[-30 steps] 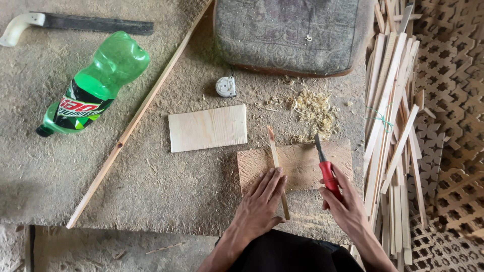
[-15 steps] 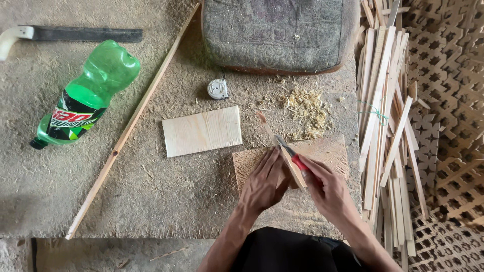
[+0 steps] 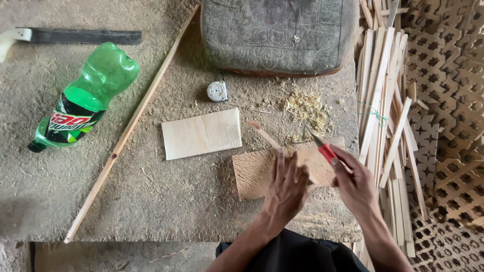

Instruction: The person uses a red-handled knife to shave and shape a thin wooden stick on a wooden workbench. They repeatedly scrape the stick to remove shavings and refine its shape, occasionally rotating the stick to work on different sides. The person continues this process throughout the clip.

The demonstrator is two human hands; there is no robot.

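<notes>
At 5 o'clock on the sawdust-covered tabletop (image 3: 151, 201), the left hand (image 3: 287, 189) holds a thin wooden stick (image 3: 264, 135) with its fingers curled around the lower end; the free end points toward 11 o'clock. A second ago this stick lay flat under the left hand on the rough wooden board (image 3: 257, 174); it is now lifted and angled above that board. The right hand (image 3: 355, 184) has its fingers closed around a red-handled knife (image 3: 322, 148), and the blade, earlier held apart at 1 o'clock, now sits close to the stick, which suggests that shaving of the stick is under way. A pale flat wooden panel (image 3: 201, 133) lies just beside the board at 10 o'clock, with a small tape measure (image 3: 218, 91) and a pile of wood shavings (image 3: 305, 108) near it. A long wooden strip (image 3: 133, 123) runs diagonally across the tabletop, a green plastic bottle (image 3: 83, 98) lies at 9 o'clock, and a saw (image 3: 75, 36) at 11 o'clock. A worn cushion (image 3: 277, 35) sits at 12 o'clock. Bundled wooden slats (image 3: 383, 100) crowd the right hand at 3 o'clock.
</notes>
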